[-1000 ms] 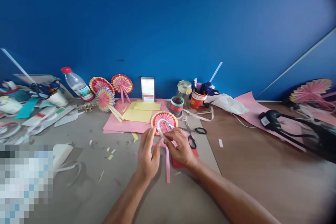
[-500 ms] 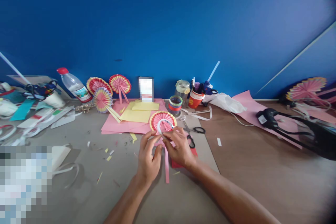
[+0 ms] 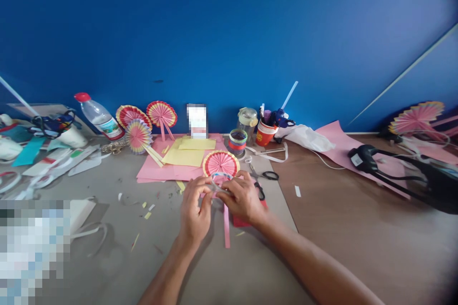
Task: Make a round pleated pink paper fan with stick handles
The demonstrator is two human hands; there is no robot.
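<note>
My left hand (image 3: 194, 206) and my right hand (image 3: 243, 198) meet over a round pleated paper fan (image 3: 221, 162), pink with a yellow rim. Both hands pinch a thin white tape strip (image 3: 219, 176) that curves across the fan's lower edge. The fan's pink handle strip (image 3: 226, 229) runs toward me between my wrists. A red paper piece (image 3: 242, 221) lies under my right hand. Black-handled scissors (image 3: 263, 181) rest just right of my right hand.
Pink and yellow paper sheets (image 3: 186, 156), tape rolls (image 3: 237, 141), a jar (image 3: 247, 120), a red cup of tools (image 3: 265, 132) and finished fans (image 3: 143, 121) line the blue wall. A water bottle (image 3: 97, 114) and clutter lie left; a black device (image 3: 393, 171) with cables right.
The white tape loop that stood raised over the fan has been drawn down toward its lower edge. Both hands have shifted slightly left and closer together.
</note>
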